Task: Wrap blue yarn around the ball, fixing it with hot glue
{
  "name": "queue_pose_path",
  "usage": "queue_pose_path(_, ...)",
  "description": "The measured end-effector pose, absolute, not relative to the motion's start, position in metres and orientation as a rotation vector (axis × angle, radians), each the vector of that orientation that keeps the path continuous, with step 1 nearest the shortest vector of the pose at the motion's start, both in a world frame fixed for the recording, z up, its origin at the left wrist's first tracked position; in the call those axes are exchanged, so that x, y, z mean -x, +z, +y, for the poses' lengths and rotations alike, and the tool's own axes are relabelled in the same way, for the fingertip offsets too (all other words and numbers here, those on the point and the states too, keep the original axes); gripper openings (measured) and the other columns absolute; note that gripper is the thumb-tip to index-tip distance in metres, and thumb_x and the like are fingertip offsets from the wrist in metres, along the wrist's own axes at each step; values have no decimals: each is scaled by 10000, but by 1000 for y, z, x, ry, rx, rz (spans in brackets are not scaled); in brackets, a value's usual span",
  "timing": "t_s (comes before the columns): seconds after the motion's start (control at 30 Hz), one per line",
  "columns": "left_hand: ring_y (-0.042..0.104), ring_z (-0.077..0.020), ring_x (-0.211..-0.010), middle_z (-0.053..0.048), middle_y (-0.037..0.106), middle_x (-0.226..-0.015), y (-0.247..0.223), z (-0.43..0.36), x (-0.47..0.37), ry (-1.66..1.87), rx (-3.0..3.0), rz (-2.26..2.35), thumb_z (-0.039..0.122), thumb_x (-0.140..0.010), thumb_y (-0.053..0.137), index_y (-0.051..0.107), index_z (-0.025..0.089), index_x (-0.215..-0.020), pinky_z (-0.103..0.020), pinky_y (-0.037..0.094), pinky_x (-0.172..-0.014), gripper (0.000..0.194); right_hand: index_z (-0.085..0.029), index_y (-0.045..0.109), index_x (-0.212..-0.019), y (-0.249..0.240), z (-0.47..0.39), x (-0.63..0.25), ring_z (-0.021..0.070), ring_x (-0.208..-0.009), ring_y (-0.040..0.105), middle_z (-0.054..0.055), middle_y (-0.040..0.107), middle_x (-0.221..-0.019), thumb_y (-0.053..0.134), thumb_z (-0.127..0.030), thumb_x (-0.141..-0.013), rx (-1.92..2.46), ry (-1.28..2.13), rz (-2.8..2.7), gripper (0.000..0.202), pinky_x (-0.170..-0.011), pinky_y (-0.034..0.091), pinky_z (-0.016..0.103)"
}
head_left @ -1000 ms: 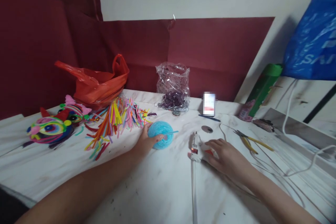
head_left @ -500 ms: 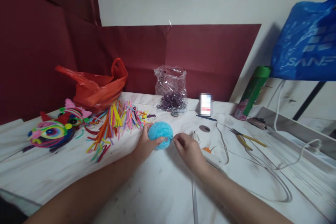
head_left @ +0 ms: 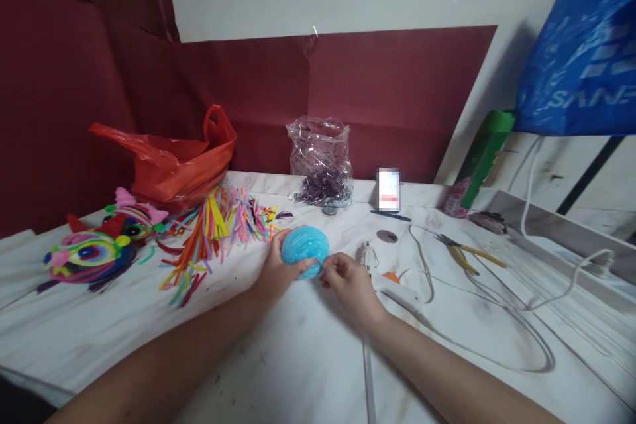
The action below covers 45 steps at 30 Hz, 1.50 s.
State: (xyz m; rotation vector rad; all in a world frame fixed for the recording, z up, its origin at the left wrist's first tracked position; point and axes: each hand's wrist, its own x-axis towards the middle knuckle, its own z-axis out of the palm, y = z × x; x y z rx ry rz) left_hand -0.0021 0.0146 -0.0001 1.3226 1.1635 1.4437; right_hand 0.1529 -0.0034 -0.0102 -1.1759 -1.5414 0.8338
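My left hand (head_left: 279, 273) is closed around a light-blue ball of yarn (head_left: 304, 248), its thumb pressed on the lower right side. Strands wrap the ball's surface in many fine turns. Close against the ball's right edge, my right hand (head_left: 352, 285) makes a pinch with thumb and forefinger. What lies between those fingertips is too small to make out. Just beyond the right wrist, a white glue gun (head_left: 401, 293) with an orange trigger lies on the marble-patterned table (head_left: 283, 358).
Colourful fuzzy strips (head_left: 209, 232) and two decorated balls (head_left: 89, 255) lie left, before a red plastic bag (head_left: 179, 162). A clear bag (head_left: 322, 165) and a phone (head_left: 388, 191) stand behind. Pliers (head_left: 462, 255), a loose cable (head_left: 497, 361) and a green-topped container (head_left: 481, 165) are right.
The ball has turned slightly in my left hand. My right hand has shifted a little left and stays in a pinch beside it. The camera view has moved slightly.
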Motion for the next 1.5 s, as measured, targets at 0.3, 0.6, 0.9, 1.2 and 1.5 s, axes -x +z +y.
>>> queue_pose_path(0.3, 516, -283, -1124, -105, 504, -1203, -2, 13, 4, 1374, -1349, 1188, 315, -567, 764, 402, 204, -1193, -385, 433, -917, 731, -204, 507, -613, -11, -3, -155, 143, -552, 519, -20, 558, -554, 486, -273, -710, 1205, 808, -1551, 120, -550, 403, 254)
queue_pose_path(0.6, 535, -270, -1095, -88, 528, -1208, 3, 12, 1, 1393, -1295, 1205, 232, -513, 790, 468, 220, -1140, -352, 437, -897, 705, -199, 530, -634, -10, -6, -155, 139, -560, 504, -23, 553, -567, 497, -249, -707, 1194, 777, -1579, 94, -547, 389, 248)
queue_pose_path(0.9, 579, -221, -962, -77, 564, -1092, -7, 19, 5, 1375, -1297, 1154, 353, -545, 791, 437, 212, -1148, -329, 470, -803, 713, -202, 553, -676, -12, -5, -156, 155, -584, 540, -13, 576, -593, 502, -302, -756, 1179, 775, -1565, 138, -586, 424, 267)
queue_pose_path(1.2, 589, -227, -981, -78, 590, -1107, -3, 17, 8, 1306, -1281, 1125, 390, -576, 777, 461, 217, -1167, -338, 469, -826, 692, -201, 550, -645, -9, -5, -157, 144, -543, 506, -21, 557, -564, 498, -272, -727, 1212, 744, -1560, 120, -542, 395, 254)
queue_pose_path(1.5, 596, -194, -885, -45, 602, -989, -1, 17, 8, 1276, -1289, 1145, 367, -587, 760, 469, 214, -1075, -310, 475, -765, 589, -206, 512, -588, -8, -5, -159, 130, -534, 464, -38, 502, -539, 494, -235, -685, 1220, 715, -1587, 103, -519, 345, 233)
